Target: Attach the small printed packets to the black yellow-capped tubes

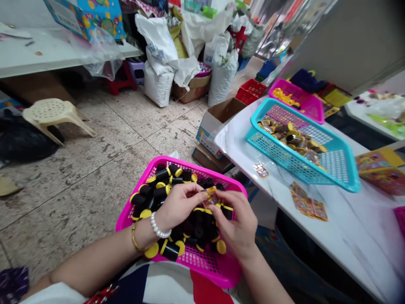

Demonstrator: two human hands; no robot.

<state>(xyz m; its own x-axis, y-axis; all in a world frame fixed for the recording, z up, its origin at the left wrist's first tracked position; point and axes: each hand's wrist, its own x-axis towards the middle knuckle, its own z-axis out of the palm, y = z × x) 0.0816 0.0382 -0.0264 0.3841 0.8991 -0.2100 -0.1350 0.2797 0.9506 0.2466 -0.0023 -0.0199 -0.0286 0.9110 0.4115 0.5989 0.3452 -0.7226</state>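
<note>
Between my two hands is a small orange patterned sticker or label [210, 196], partly covered by my fingers. My left hand [181, 202] pinches its left side; a pearl bracelet is on that wrist. My right hand [238, 217] has its thumb and fingers closed at the label's right side. Whether an object lies under the label cannot be made out. Below both hands, a pink basket [202, 264] on my lap holds many black cylinders with yellow caps [171, 250], lying in all directions.
On the white table [344, 230] at right are orange label sheets [308, 202], a small clear-and-silver scrap [261, 169] and a blue basket [343, 162] of wrapped cylinders. Behind is a pink basket [311, 105] with yellow pieces. Cartons [210, 131], sacks [160, 82] and a plastic stool [55, 112] stand on the floor.
</note>
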